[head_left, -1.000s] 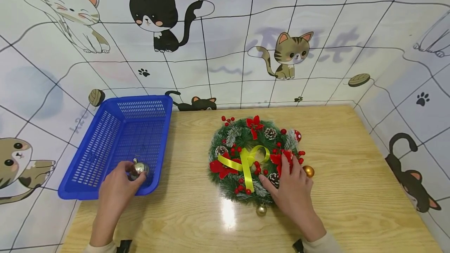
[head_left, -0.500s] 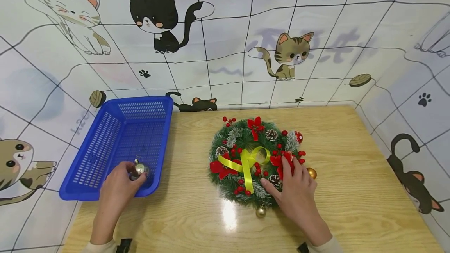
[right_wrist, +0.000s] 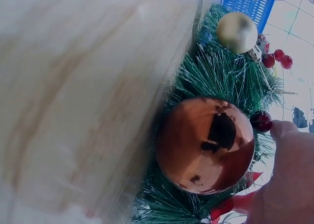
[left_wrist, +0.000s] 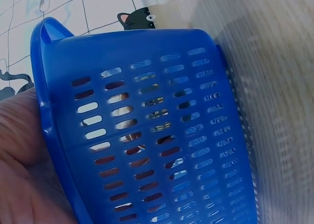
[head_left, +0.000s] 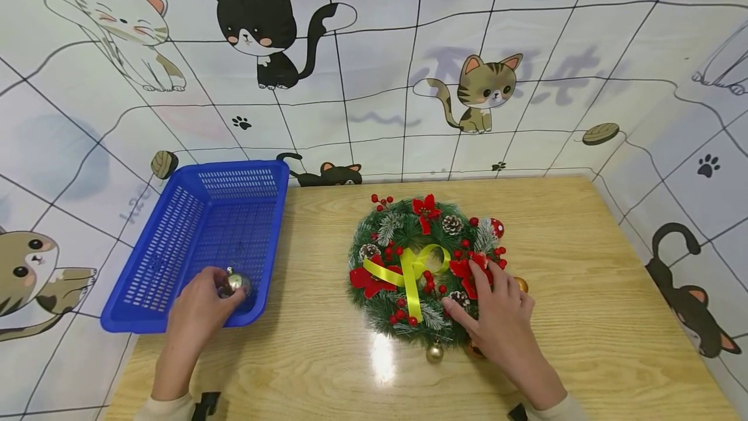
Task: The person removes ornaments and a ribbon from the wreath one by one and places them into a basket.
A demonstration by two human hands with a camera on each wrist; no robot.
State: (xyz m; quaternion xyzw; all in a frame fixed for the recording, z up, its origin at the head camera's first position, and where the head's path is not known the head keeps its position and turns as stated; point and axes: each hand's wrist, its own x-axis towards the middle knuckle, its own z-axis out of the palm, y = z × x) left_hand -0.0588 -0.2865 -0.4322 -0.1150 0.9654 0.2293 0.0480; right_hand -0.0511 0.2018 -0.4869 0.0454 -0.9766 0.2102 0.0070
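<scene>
My left hand [head_left: 201, 304] reaches over the near wall of the blue basket [head_left: 276, 226] and pinches a shiny pale-gold Christmas bauble [head_left: 238, 283] between thumb and fingers. In the left wrist view the slotted basket wall [left_wrist: 147, 150] hides most of that grip. On the table lies a green Christmas wreath [head_left: 382, 229] with red flowers, pine cones, berries and a yellow ribbon [head_left: 411, 291]. My right hand [head_left: 502, 317] rests on its right side, fingers at a red poinsettia [head_left: 470, 278]. Beneath that hand, a copper bauble [right_wrist: 203, 145] hangs at the wreath's edge.
A small gold bauble [head_left: 434, 352] sits at the wreath's near edge, and an orange-gold one [head_left: 522, 285] shows at its right, partly behind my fingers. The wooden table [head_left: 327, 369] meets a cat-patterned wall covering [head_left: 374, 83] at the back and sides.
My right hand has shifted slightly right and toward me, covering more of the orange-gold bauble. A copper bauble now shows beside the right wrist. The left hand barely moves, still pinching its bauble.
</scene>
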